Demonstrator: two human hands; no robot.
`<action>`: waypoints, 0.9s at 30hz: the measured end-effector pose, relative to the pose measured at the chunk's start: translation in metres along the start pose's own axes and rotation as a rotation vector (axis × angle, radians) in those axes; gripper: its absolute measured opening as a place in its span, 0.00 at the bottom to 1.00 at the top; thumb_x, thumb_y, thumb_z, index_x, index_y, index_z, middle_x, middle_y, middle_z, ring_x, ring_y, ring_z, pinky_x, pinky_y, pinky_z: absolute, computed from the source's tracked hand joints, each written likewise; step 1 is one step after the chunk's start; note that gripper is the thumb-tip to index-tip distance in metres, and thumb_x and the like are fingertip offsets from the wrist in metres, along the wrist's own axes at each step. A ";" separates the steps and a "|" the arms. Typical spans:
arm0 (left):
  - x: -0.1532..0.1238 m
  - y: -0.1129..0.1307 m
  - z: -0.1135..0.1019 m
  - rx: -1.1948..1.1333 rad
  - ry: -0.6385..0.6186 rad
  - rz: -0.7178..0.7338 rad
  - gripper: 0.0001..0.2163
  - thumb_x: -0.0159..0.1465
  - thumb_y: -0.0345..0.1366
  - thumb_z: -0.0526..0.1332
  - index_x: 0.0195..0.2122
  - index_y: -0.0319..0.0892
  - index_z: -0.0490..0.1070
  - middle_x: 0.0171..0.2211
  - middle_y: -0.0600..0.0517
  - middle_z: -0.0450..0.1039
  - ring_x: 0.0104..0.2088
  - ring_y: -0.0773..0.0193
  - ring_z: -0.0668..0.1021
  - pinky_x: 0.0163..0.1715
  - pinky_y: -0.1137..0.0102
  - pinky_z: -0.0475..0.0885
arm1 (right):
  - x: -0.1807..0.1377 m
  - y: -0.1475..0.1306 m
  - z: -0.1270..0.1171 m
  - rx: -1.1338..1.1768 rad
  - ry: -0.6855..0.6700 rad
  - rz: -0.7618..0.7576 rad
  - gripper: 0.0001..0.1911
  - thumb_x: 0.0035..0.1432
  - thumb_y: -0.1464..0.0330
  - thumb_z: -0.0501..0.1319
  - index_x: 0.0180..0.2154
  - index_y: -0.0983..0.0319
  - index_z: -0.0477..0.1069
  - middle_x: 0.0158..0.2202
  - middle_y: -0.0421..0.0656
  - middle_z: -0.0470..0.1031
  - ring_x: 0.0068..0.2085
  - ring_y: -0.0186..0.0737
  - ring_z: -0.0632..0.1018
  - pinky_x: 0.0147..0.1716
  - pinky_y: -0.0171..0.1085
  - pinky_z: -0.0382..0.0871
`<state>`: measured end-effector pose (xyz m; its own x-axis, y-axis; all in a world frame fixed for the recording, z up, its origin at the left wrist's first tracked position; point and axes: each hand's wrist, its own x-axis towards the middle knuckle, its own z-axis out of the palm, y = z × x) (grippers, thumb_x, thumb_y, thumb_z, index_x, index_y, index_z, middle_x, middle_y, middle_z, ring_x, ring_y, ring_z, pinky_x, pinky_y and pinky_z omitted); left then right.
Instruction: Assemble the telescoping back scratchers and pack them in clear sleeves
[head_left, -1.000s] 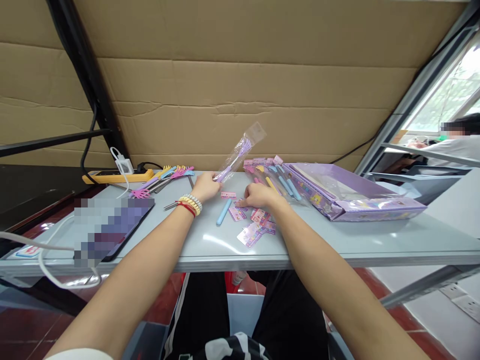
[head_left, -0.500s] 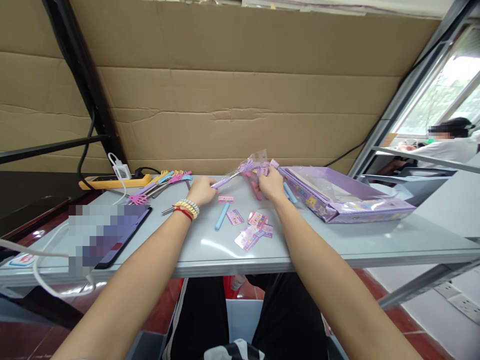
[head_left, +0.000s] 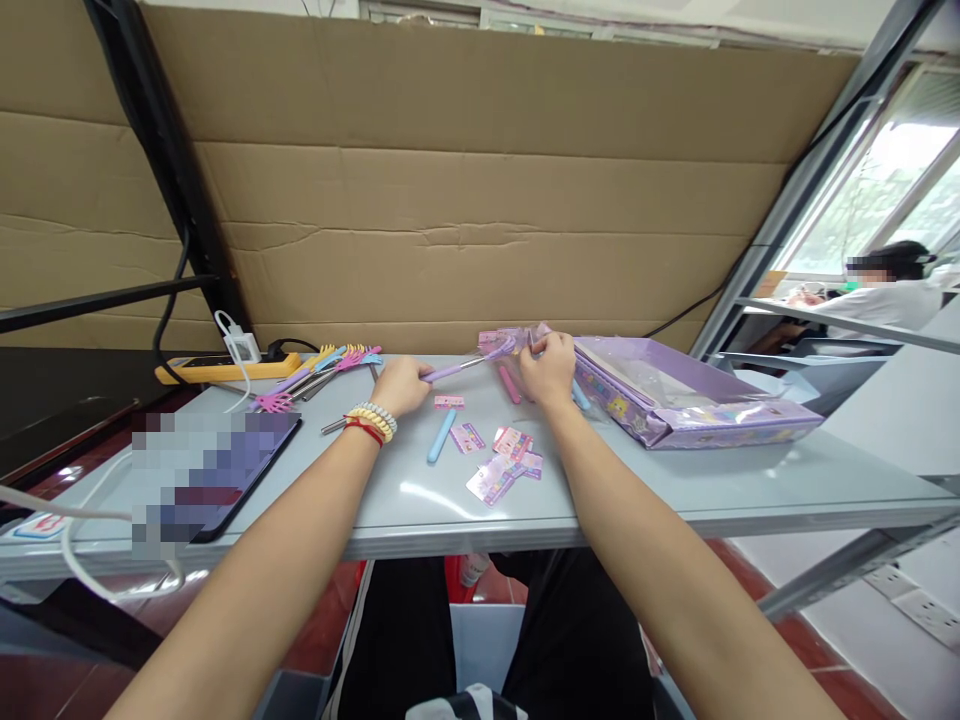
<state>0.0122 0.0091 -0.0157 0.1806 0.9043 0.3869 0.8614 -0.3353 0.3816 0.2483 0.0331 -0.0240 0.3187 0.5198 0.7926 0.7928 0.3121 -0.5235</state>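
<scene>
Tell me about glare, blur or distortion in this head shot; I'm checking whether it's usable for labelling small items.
Head view: the window at the right is blown out; a soft sheen lies on the grey table; wide-angle lens bends the edges and stretches the forearms; a pixelated patch hides the dark tablet; the left hand, right hand and purple stick look small but fairly sharp.

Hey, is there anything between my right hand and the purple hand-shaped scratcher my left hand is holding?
Nothing visible blocks it. The left hand grips the handle of the purple hand-shaped scratcher, and the right hand is already at its claw end, pinching the clear plastic sleeve there. The loose blue stick and small printed cards lie nearer you.
</scene>
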 end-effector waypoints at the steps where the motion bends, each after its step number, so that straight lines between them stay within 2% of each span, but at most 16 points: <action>1: 0.000 0.000 0.000 0.003 0.002 0.001 0.11 0.53 0.30 0.60 0.34 0.44 0.81 0.27 0.48 0.78 0.31 0.59 0.74 0.32 0.69 0.64 | 0.000 0.000 0.000 0.009 0.015 -0.008 0.10 0.49 0.69 0.56 0.23 0.57 0.53 0.34 0.47 0.66 0.37 0.43 0.69 0.41 0.42 0.63; 5: -0.001 0.002 0.001 0.013 -0.007 0.014 0.11 0.54 0.30 0.59 0.34 0.45 0.81 0.27 0.48 0.78 0.32 0.59 0.75 0.34 0.69 0.65 | 0.002 0.003 0.001 0.019 0.028 0.006 0.11 0.48 0.70 0.56 0.23 0.57 0.51 0.30 0.44 0.65 0.35 0.43 0.68 0.40 0.42 0.63; 11: -0.003 0.004 0.000 0.031 -0.023 0.055 0.12 0.54 0.30 0.58 0.34 0.45 0.81 0.28 0.48 0.78 0.33 0.57 0.76 0.35 0.68 0.65 | 0.005 0.004 -0.002 0.049 -0.021 0.132 0.12 0.48 0.71 0.56 0.23 0.57 0.51 0.22 0.36 0.61 0.26 0.38 0.64 0.33 0.38 0.59; 15: -0.002 0.004 -0.002 0.044 -0.048 0.055 0.13 0.54 0.30 0.57 0.35 0.43 0.81 0.28 0.47 0.78 0.32 0.58 0.75 0.34 0.68 0.65 | 0.008 0.004 -0.009 0.050 -0.005 0.185 0.12 0.48 0.74 0.56 0.24 0.57 0.52 0.21 0.35 0.60 0.25 0.36 0.63 0.32 0.36 0.56; 20: -0.002 0.005 -0.008 0.004 -0.093 0.005 0.14 0.53 0.30 0.58 0.37 0.40 0.80 0.30 0.48 0.78 0.33 0.59 0.75 0.33 0.69 0.65 | 0.014 0.007 -0.017 0.100 0.088 0.300 0.10 0.46 0.74 0.60 0.28 0.59 0.58 0.23 0.36 0.64 0.27 0.36 0.66 0.33 0.36 0.58; 23: -0.003 0.004 -0.010 -0.117 -0.142 -0.005 0.15 0.50 0.31 0.60 0.38 0.39 0.80 0.28 0.50 0.77 0.32 0.59 0.75 0.32 0.70 0.67 | 0.018 0.014 -0.018 0.159 0.073 0.342 0.09 0.44 0.73 0.61 0.31 0.62 0.65 0.24 0.36 0.67 0.28 0.36 0.68 0.34 0.35 0.60; 27: -0.002 -0.002 -0.012 -0.457 -0.192 -0.076 0.16 0.46 0.31 0.64 0.38 0.38 0.78 0.24 0.51 0.75 0.24 0.63 0.74 0.27 0.70 0.67 | 0.022 0.027 -0.017 0.192 -0.016 0.290 0.08 0.47 0.68 0.60 0.32 0.64 0.72 0.24 0.38 0.70 0.28 0.36 0.69 0.33 0.36 0.61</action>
<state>0.0042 0.0044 -0.0073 0.2464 0.9485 0.1989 0.5874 -0.3094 0.7478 0.2851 0.0393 -0.0156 0.5075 0.6205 0.5979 0.5575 0.2926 -0.7769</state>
